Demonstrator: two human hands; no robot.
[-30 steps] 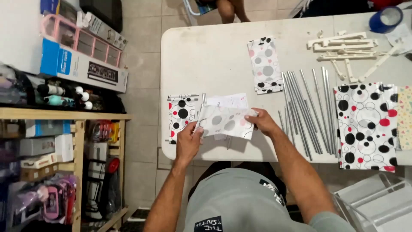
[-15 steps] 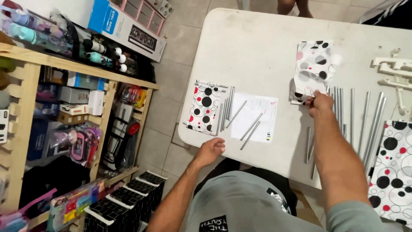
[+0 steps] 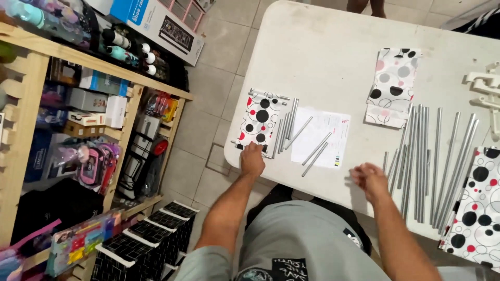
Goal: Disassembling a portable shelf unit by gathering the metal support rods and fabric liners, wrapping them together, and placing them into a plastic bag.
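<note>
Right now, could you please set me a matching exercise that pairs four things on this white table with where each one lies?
Things:
1. White paper sheet
2. Folded red-and-black dotted fabric
3. Folded pink-and-grey dotted fabric
4. Long grey metal rods

Places:
A. At the table's left edge, under the left hand
B. Towards the table's far side, above the long rods
C. Between the two hands, with short grey rods lying across it
D. In a row beyond the right hand

Pairs: 1-C, 2-A, 3-B, 4-D
</note>
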